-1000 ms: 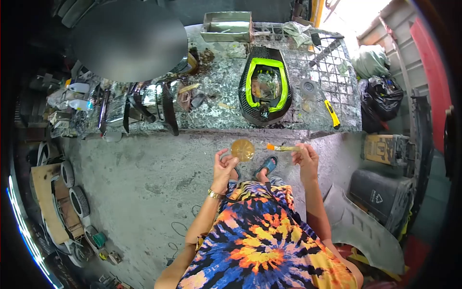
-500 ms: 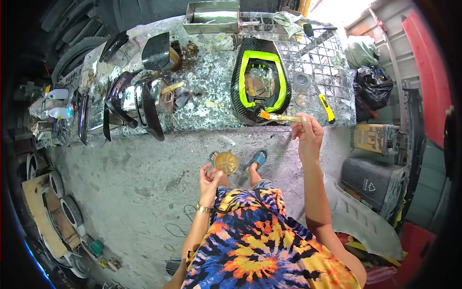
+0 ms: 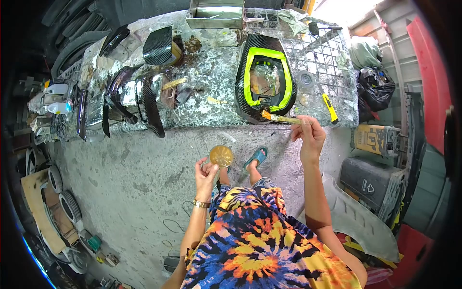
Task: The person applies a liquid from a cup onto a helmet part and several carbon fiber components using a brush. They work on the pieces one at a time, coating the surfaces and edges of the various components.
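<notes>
My left hand [image 3: 206, 174] holds a small clear cup of amber liquid [image 3: 221, 156] in front of my body, above the concrete floor. My right hand [image 3: 309, 135] grips a paintbrush [image 3: 279, 118] with orange bristles; the bristle end touches the near edge of a black carbon-fibre part with a bright green border [image 3: 265, 79] lying on the workbench [image 3: 211, 91].
Several dark carbon-fibre pieces [image 3: 144, 98] lie on the bench's left half, a metal tray [image 3: 215, 14] at the back, a yellow knife [image 3: 329, 107] on a wire grid at right. Bins [image 3: 373, 180] and black bags [image 3: 378, 89] stand right; tyres [image 3: 70, 204] lie left.
My right hand lifted the brush from beside the cup to the green-bordered part's near edge. The cup moved down and left. My view shifted, showing more of the bench.
</notes>
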Demonstrator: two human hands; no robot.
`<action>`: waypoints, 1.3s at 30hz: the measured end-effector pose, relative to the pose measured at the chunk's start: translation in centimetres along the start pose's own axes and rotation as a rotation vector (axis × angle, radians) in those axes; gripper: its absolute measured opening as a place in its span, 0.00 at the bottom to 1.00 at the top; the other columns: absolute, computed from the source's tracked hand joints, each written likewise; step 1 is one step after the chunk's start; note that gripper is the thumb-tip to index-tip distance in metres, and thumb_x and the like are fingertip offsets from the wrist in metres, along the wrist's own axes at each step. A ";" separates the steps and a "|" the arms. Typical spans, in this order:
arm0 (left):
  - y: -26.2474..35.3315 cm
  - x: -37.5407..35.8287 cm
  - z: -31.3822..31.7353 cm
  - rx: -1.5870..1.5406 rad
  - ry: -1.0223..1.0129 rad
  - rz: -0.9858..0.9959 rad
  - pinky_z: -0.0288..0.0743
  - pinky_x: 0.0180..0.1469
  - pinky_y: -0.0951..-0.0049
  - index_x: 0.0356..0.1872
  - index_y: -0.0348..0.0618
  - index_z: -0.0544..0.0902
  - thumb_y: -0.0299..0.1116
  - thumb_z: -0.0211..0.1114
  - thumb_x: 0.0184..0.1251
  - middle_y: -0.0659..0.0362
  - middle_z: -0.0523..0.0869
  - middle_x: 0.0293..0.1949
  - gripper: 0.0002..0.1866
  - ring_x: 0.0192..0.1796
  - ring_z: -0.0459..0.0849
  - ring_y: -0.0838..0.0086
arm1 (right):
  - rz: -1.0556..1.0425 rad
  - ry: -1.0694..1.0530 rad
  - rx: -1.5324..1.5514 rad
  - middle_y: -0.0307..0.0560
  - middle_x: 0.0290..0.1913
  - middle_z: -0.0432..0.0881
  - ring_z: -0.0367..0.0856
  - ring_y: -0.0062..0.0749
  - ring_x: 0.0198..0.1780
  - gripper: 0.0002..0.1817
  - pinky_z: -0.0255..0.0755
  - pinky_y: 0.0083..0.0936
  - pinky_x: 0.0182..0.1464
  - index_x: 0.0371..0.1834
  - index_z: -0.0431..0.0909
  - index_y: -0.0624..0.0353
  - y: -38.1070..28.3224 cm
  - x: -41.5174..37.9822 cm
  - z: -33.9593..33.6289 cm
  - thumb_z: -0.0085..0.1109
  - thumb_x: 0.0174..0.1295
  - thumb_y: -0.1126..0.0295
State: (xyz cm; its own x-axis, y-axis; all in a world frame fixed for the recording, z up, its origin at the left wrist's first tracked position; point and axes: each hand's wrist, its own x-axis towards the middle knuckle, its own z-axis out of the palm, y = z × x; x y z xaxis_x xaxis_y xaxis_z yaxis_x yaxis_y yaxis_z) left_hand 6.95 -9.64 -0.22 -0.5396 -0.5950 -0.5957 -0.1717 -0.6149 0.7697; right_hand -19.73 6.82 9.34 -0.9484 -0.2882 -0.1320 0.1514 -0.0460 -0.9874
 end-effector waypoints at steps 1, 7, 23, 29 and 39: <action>-0.1 0.2 -0.1 0.000 0.005 0.005 0.74 0.53 0.74 0.60 0.41 0.63 0.28 0.69 0.61 0.56 0.82 0.45 0.29 0.48 0.80 0.76 | -0.011 -0.030 -0.012 0.44 0.28 0.82 0.77 0.20 0.23 0.10 0.71 0.16 0.23 0.43 0.80 0.63 -0.1 -0.1 0.4 0.53 0.69 0.68; -0.1 0.4 0.0 0.007 -0.002 0.011 0.74 0.54 0.73 0.61 0.41 0.62 0.28 0.69 0.61 0.56 0.82 0.45 0.30 0.48 0.81 0.75 | -0.036 -0.051 -0.086 0.44 0.28 0.82 0.77 0.18 0.24 0.09 0.72 0.16 0.24 0.44 0.79 0.63 -0.6 -0.2 -0.2 0.53 0.69 0.70; -0.8 0.0 0.3 0.013 -0.009 -0.010 0.72 0.56 0.73 0.61 0.41 0.63 0.30 0.70 0.61 0.56 0.82 0.46 0.31 0.49 0.80 0.75 | -0.121 -0.222 -0.286 0.40 0.29 0.81 0.78 0.15 0.27 0.07 0.71 0.12 0.26 0.45 0.79 0.62 -1.5 -0.7 0.1 0.54 0.67 0.75; -0.4 -0.1 0.8 0.042 0.003 0.025 0.75 0.56 0.72 0.60 0.42 0.64 0.30 0.67 0.63 0.61 0.80 0.39 0.27 0.46 0.80 0.76 | -0.204 -0.244 -0.379 0.41 0.29 0.82 0.79 0.17 0.28 0.07 0.72 0.14 0.27 0.44 0.80 0.63 -3.5 -0.3 -0.3 0.55 0.65 0.78; -0.3 0.0 1.3 0.028 -0.022 0.030 0.75 0.56 0.71 0.60 0.42 0.64 0.31 0.67 0.63 0.58 0.82 0.44 0.28 0.48 0.80 0.75 | -0.308 -0.403 -0.610 0.43 0.31 0.81 0.79 0.21 0.28 0.09 0.71 0.17 0.29 0.43 0.81 0.62 -5.4 0.3 -0.3 0.59 0.59 0.82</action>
State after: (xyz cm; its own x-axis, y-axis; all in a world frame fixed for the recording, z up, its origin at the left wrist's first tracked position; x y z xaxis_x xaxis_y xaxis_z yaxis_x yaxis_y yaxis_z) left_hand 5.94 -8.74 -0.14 -0.5632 -0.6012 -0.5669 -0.1778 -0.5818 0.7937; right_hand -20.87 7.27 14.60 -0.7312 -0.6774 0.0811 -0.3908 0.3185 -0.8636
